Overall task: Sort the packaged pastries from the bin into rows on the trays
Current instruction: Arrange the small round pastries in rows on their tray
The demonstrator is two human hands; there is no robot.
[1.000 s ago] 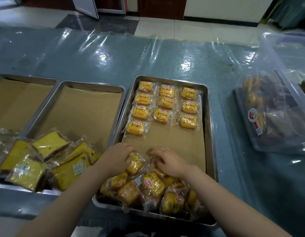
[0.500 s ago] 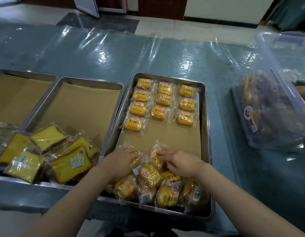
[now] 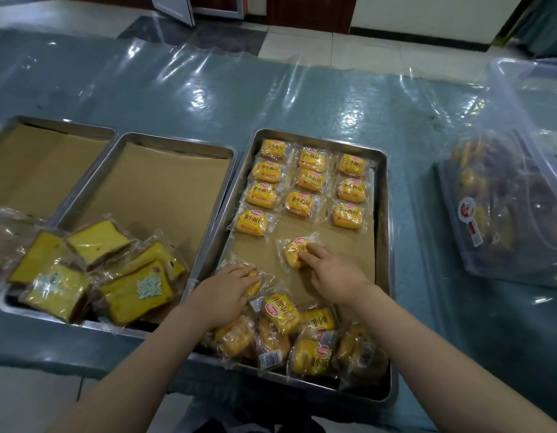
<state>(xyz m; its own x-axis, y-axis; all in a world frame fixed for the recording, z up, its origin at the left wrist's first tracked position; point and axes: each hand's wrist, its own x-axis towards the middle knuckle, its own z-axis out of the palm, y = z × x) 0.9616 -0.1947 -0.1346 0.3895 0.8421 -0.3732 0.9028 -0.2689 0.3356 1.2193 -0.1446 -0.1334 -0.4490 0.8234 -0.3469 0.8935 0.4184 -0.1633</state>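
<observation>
Glossy clear film wraps the yellow buns (image 3: pixel 308 179) in the brushed metal tray (image 3: pixel 384 245), lined with matt brown paper (image 3: pixel 339 248). Right of the tray, a translucent plastic bin (image 3: pixel 520 195); crinkled shiny plastic sheet (image 3: pixel 271 95) covers the counter.

In front of me the table (image 3: pixel 302 98) carries a teal covering with a clear plastic sheet (image 3: pixel 183 70) laid over it; the sheet is wrinkled and reflects light in bright patches. Its far edge lifts in loose folds. Beyond the table I see a tiled floor (image 3: pixel 317 48), pale tiles adjoining a dark polished section at left. A cream wall (image 3: pixel 427 14) with a dark baseboard runs across the top. A reddish-brown wooden panel (image 3: pixel 308 10) stands beside it, and a light door edge (image 3: pixel 172 7) at upper left.
</observation>
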